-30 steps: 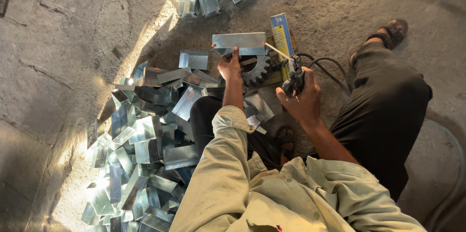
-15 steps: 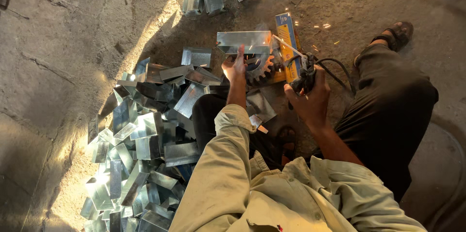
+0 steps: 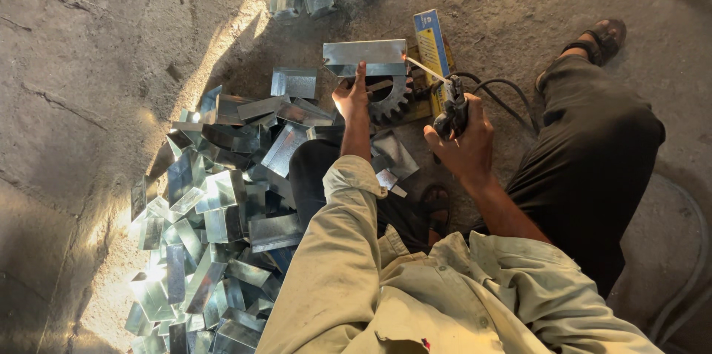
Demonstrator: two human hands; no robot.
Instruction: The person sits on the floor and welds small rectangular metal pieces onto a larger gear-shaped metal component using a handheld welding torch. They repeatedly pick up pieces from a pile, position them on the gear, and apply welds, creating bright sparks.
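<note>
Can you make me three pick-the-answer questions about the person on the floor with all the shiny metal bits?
1. Where is the big pile of metal pieces?
A. on the person's left
B. on the person's right
C. on a shelf

2. What colour is the flat box by the toothed wheel?
A. red and white
B. blue and yellow
C. all green

3. What is the right hand doing?
A. lying open on the floor
B. gripping a tool with a thin rod and a black cable
C. holding a cup

Answers: 1 A, the pile lies left of the left hand. 2 B, it shows blue and yellow. 3 B, its fingers close round the tool's handle.
</note>
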